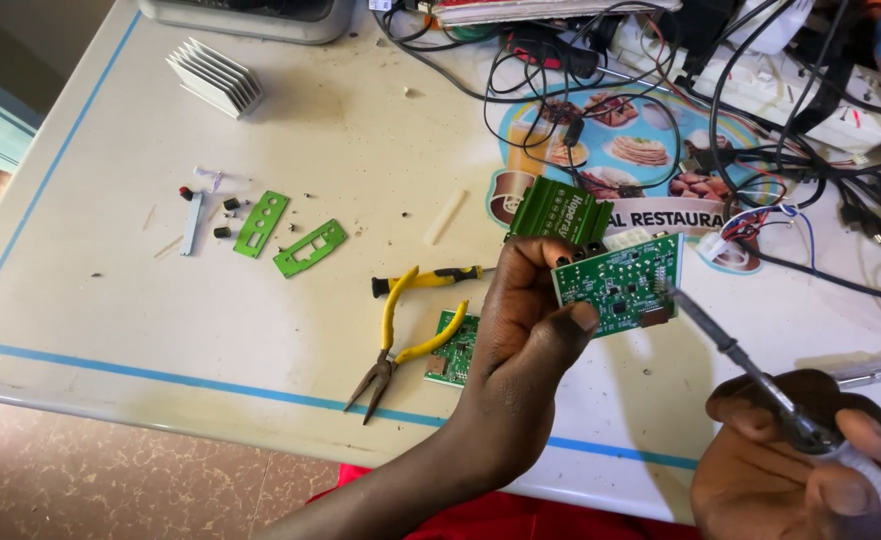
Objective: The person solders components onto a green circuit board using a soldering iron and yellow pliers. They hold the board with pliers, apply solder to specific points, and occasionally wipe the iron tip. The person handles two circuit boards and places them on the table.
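While the left hand (525,330) pinches a green circuit board (620,282) by its left edge and holds it tilted above the table (110,290), the right hand (790,460) is closed around a soldering iron (760,385) whose tip touches the board's right side, so the work looks like soldering or desoldering one joint. Steady tip contact seems needed; the joint itself is too small to see, and the iron's handle is cut off.

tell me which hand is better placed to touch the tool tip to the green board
The right hand. It grips the soldering iron, whose tip already sits at the edge of the green circuit board. The left hand is occupied pinching that board upright above the table.
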